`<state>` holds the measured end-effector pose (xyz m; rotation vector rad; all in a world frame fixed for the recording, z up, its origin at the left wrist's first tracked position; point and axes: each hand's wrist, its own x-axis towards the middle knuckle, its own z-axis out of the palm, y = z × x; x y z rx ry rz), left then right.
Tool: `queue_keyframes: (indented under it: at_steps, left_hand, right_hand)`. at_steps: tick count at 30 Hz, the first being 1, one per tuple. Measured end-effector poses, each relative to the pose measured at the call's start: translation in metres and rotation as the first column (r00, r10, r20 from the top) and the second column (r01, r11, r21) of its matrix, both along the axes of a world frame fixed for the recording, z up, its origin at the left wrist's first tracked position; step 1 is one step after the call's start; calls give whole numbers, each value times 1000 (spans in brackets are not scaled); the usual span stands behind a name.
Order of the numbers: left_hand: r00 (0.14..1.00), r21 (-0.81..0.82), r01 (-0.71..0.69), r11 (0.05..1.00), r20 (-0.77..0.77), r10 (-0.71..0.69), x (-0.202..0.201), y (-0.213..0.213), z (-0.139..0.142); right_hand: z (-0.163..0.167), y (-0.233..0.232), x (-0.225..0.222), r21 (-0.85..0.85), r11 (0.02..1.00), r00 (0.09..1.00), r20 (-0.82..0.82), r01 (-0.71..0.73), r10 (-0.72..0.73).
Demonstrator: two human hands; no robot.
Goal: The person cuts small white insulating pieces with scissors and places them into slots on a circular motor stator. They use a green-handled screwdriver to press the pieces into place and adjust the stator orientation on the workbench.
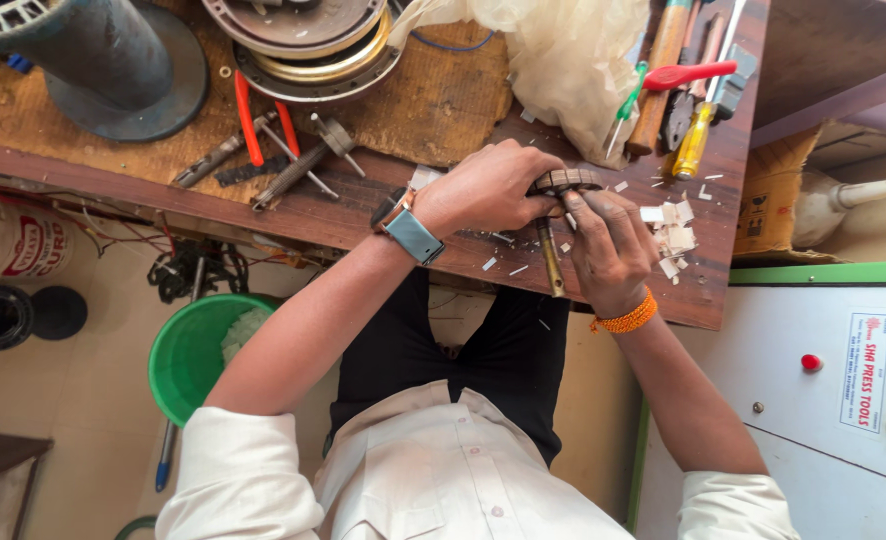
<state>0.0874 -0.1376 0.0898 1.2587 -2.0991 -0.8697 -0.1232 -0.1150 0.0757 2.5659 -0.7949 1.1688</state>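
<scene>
My left hand (488, 188) and my right hand (608, 250) meet over the front edge of a worn wooden workbench (383, 215). Between them they grip a small dark slotted motor core (566, 181) on a brass-coloured shaft (550, 258) that points down toward me. The left hand covers the core's left side; the right hand's fingers hold its right side and run along the shaft. A grey-strapped watch (412, 233) sits on my left wrist, an orange bead band (627, 318) on my right.
Small white paper slips (671, 230) lie right of my hands. Red-handled pliers (263, 125), drill bits, screwdrivers (693, 140), a plastic bag (553, 55) and round metal housings (308, 45) crowd the bench. A green bucket (191, 350) stands below; a white control box (823, 390) at right.
</scene>
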Motion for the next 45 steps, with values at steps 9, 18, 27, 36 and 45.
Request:
queue_keyframes:
  at_steps: [9, 18, 27, 36, 45]
  left_hand:
    - [990, -116, 20, 993, 138, -4, -16, -1, 2]
    - [964, -49, -24, 999, 265, 37, -32, -9, 1]
    - [974, 34, 58, 998, 218, -64, -15, -22, 6]
    - [973, 103, -6, 995, 232, -18, -22, -14, 9]
    - [972, 105, -88, 991, 227, 62, -21, -15, 7]
  right_hand:
    - [28, 13, -22, 185, 981, 978, -210, 55, -15]
    - [16, -1, -27, 36, 999, 955, -296, -4, 14]
    - [17, -4, -14, 32, 999, 963, -271, 17, -8]
    - [53, -12, -26, 482, 871, 987, -67, -93, 143]
    - [44, -8, -17, 236, 971, 977, -197, -40, 88]
